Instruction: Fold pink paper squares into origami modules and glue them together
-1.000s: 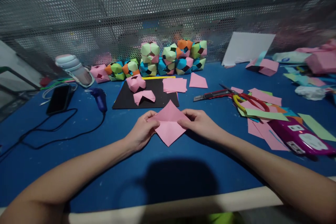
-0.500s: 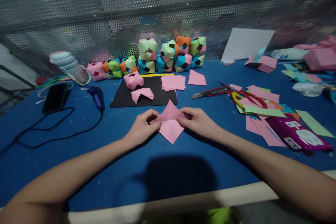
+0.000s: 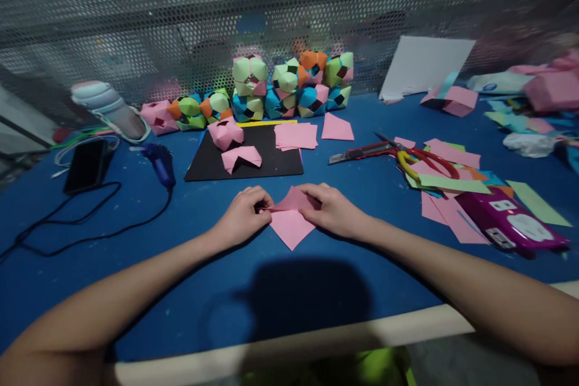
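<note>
A creased pink paper square (image 3: 292, 226) is held corner-down just above the blue table, its upper half bent up along a crease. My left hand (image 3: 246, 212) pinches its left corner between thumb and fingers. At the opposite corner my right hand (image 3: 333, 210) grips it, thumb on the near face. Beyond my hands lies a black board (image 3: 203, 163) bearing a pink folded paper ball (image 3: 226, 133), a bent pink folded piece (image 3: 241, 158) and a stack of pink sheets (image 3: 296, 136). One more pink sheet (image 3: 338, 126) lies to the right of the board.
Folded paper balls (image 3: 249, 76) stand stacked along the perforated metal screen (image 3: 194, 30). To the right are a utility knife (image 3: 359, 153), scissors (image 3: 434, 163), paper scraps and a purple power strip (image 3: 511, 220). At left stand a bottle (image 3: 108, 110), a phone (image 3: 88, 166) and a blue corded tool (image 3: 160, 164).
The paper's upper half has folded further up and toward me, so its top point now sits lower. Both hands keep their hold. The view has shifted slightly.
</note>
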{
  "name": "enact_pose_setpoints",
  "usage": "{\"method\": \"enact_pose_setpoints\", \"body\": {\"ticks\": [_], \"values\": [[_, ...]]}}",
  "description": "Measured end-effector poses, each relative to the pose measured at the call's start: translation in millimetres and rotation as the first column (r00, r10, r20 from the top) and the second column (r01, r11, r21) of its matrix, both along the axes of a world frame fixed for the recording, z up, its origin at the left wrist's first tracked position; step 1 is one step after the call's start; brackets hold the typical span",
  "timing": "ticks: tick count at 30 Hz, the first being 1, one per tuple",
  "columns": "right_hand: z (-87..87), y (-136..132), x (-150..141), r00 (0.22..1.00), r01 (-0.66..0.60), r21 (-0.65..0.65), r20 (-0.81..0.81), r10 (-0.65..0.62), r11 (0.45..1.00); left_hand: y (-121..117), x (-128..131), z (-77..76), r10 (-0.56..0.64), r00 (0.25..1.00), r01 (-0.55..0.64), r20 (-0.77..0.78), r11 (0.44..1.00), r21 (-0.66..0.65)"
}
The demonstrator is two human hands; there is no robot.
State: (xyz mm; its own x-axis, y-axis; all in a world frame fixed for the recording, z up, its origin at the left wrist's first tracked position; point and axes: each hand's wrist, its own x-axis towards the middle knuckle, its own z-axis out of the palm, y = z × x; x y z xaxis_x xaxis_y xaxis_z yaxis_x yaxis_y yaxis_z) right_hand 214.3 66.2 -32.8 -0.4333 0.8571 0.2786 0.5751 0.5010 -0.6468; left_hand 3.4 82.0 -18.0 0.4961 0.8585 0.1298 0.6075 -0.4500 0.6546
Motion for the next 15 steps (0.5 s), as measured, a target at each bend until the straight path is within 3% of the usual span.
{"method": "enact_pose_setpoints", "body": {"ticks": [10, 15], "values": [[-6.0, -1.8, 2.8, 0.994, -0.081, 0.109, 0.080, 0.072, 0.991, 3.3, -4.5, 1.0, -0.089, 0.994, 0.091, -0.070, 0.996, 0.021], [-4.9, -1.0, 7.0, 0.975, -0.192, 0.228, 0.157, 0.159, 0.955, 5.4, -7.4, -1.5, -0.113, 0.983, 0.123, -0.141, 0.990, 0.067]]}}
